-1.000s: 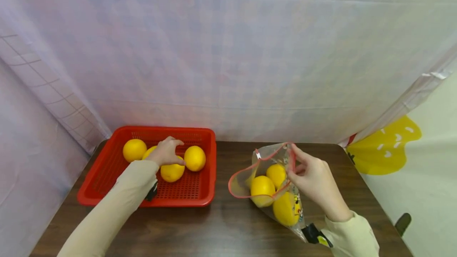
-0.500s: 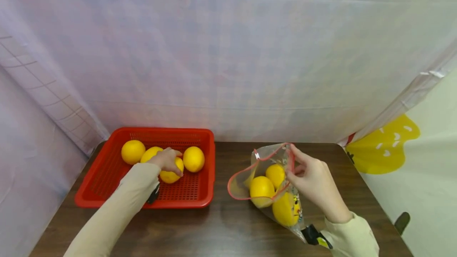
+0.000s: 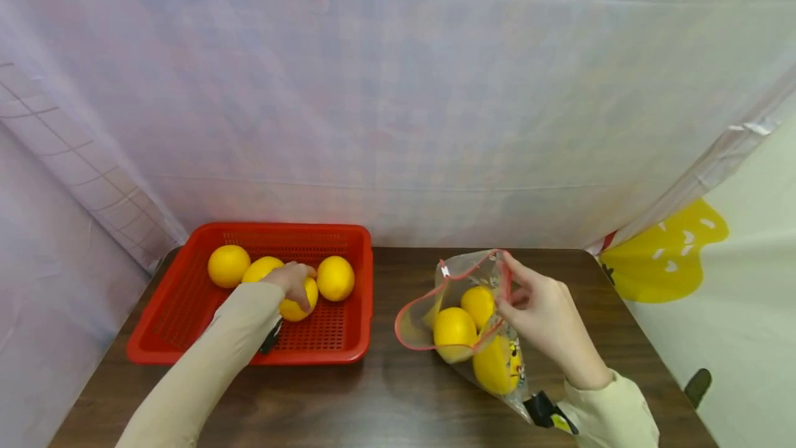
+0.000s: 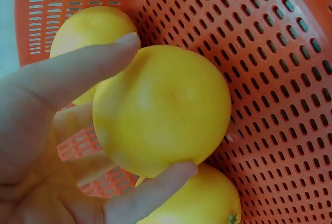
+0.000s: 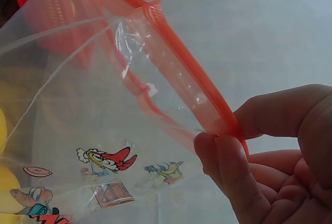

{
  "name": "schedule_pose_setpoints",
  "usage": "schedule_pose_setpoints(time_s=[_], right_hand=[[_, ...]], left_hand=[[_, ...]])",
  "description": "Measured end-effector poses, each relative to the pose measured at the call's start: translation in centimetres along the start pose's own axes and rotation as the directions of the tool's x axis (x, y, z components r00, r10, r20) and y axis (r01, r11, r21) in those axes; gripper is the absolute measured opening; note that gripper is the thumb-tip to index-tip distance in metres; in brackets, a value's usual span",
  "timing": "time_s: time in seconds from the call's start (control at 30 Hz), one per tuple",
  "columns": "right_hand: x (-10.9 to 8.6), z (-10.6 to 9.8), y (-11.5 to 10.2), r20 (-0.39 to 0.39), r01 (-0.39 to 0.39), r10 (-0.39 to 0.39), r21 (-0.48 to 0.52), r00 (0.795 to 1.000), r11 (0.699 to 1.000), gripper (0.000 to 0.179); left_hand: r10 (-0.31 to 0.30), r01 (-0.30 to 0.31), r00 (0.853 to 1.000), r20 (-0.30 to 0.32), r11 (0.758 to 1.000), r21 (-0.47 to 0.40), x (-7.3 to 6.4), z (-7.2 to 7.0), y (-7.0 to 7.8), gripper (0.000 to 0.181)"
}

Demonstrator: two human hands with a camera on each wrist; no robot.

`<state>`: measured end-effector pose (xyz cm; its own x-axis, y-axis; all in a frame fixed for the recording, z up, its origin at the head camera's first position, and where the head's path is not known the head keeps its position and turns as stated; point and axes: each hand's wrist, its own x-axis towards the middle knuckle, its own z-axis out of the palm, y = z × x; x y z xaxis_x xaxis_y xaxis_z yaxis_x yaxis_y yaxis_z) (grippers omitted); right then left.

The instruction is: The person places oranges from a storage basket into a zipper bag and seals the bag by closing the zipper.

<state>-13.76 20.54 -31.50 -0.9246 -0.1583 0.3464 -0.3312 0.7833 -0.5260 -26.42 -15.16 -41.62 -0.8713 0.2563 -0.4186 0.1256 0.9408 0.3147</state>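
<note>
In the red basket (image 3: pixel 357 348), my left hand (image 3: pixel 287 278) grips a round yellow orange (image 3: pixel 294 310). The left wrist view shows thumb and fingers curled round this orange (image 4: pixel 166 112), with other oranges touching or close behind it. My right hand (image 3: pixel 550 316) pinches the red zip edge of a clear zip bag (image 3: pixel 410 323) between thumb and fingers. The bag's mouth gapes toward the left, and three oranges (image 3: pixel 454 329) lie in it. Cartoon prints (image 5: pixel 109 159) decorate the bag in the right wrist view.
More oranges (image 3: pixel 229 266) lie in the basket on both sides of my left hand. Basket and bag stand apart on a dark wooden table (image 3: pixel 385 393). A pale curtain (image 3: pixel 398 109) hangs behind the table's far edge.
My left hand has come down onto the orange, and its fingers have closed round it. The right hand keeps its hold on the bag's edge. The view has shifted slightly.
</note>
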Motion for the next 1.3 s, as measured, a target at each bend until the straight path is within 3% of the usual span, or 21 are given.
schedule_pose_setpoints(time_s=[0.43, 0.9, 1.3], right_hand=[[-0.1, 0.1, -0.1, 0.016, -0.010, 0.010, 0.001, 1.000, 1.000, 0.060], [0.0, 0.3, 0.1, -0.008, 0.033, -0.033, 0.013, 0.999, 0.999, 0.059], [0.1, 0.4, 0.1, -0.004, 0.038, -0.038, 0.012, 0.999, 0.999, 0.058]], left_hand=[[-0.017, 0.017, 1.000, 0.008, 1.000, -0.026, 0.2, 0.3, -0.4, 0.069], [-0.013, 0.013, 1.000, -0.020, 1.000, 0.021, 0.0, -0.2, -0.6, 0.067], [0.045, -0.045, 0.999, -0.024, 0.999, 0.003, -1.2, -1.1, -0.7, 0.066]])
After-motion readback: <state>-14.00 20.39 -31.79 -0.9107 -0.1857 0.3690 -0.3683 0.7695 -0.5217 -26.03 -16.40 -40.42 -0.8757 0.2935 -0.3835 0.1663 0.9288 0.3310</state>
